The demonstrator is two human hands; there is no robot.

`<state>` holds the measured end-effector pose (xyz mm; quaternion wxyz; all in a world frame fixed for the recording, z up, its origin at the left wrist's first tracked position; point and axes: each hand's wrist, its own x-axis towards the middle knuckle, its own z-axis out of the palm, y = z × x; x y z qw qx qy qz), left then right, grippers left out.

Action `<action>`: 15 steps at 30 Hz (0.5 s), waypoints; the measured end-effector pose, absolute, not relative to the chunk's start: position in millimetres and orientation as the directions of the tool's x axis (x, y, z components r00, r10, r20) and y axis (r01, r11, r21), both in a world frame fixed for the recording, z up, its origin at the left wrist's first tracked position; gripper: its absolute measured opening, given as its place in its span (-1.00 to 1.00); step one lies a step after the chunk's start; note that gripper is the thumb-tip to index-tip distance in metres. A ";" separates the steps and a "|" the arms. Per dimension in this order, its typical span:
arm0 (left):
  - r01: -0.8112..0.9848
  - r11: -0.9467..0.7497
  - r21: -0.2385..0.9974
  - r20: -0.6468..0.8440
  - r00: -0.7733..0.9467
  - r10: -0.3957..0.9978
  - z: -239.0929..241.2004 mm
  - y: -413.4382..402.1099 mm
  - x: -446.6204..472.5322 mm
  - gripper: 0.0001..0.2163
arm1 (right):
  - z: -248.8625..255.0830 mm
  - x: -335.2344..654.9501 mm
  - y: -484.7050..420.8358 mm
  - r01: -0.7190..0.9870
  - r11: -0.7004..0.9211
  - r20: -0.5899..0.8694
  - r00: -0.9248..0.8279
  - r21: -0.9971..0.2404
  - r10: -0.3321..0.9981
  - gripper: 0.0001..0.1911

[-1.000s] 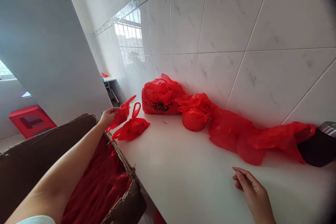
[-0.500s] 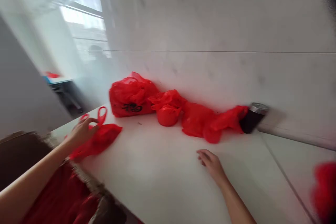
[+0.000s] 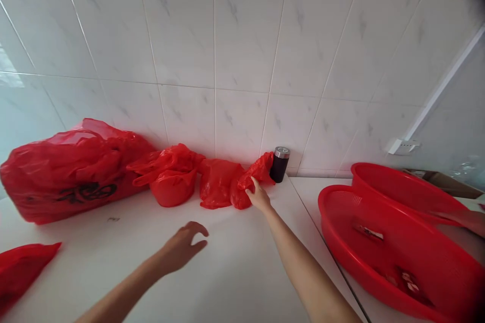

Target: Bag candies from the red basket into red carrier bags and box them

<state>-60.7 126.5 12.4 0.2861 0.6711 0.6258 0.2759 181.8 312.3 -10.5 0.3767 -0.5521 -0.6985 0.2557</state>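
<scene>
Right hand (image 3: 259, 198) at centre frame, fingers against a crumpled red bag (image 3: 262, 167); cannot tell whether they have closed on it. Bag lies up and slightly right of the fingertips, long axis slanting from lower left to upper right, upper end beside the dark bottle (image 3: 279, 167). Right hand clearly nearer. Left hand (image 3: 180, 248), lower centre-left, above the table (image 3: 227, 257): grip bare, thumb and fingers apart, bag well off up and right.
</scene>
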 end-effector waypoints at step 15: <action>-0.505 0.223 0.834 -0.184 0.125 0.975 4.9 113.0 16.1 -0.58 | 27.8 224.7 118.9 0.249 0.700 0.389 -0.685 -0.670 0.616 -0.83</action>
